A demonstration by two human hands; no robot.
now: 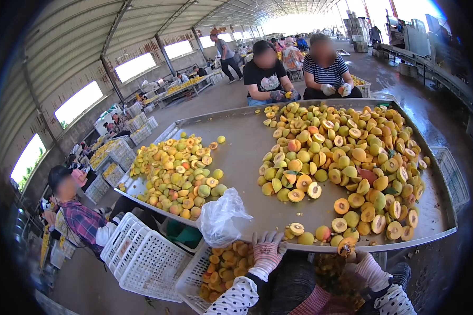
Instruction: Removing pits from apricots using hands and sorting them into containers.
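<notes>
My left hand [266,252], in a striped knit glove with a grey coated palm, lies at the near rim of a metal-topped table [236,161]. Its fingers are spread and no fruit shows in it. Close by on its left is a white plastic crate [189,271] with pitted peach halves [224,267] inside. My right hand [368,269], gloved too, grips a peach half [346,246] with a dark, ragged centre at the table's edge. Whether a small tool is also in that hand, I cannot tell. Several cut peaches [339,225] lie just beyond it.
A large peach heap [339,149] covers the table's right side, a smaller heap [177,173] the left. A clear plastic bag [222,216] sits at the near edge. Stacked crates [153,260] lean at left. Two co-workers [268,78] sit opposite; another person [79,208] sits left.
</notes>
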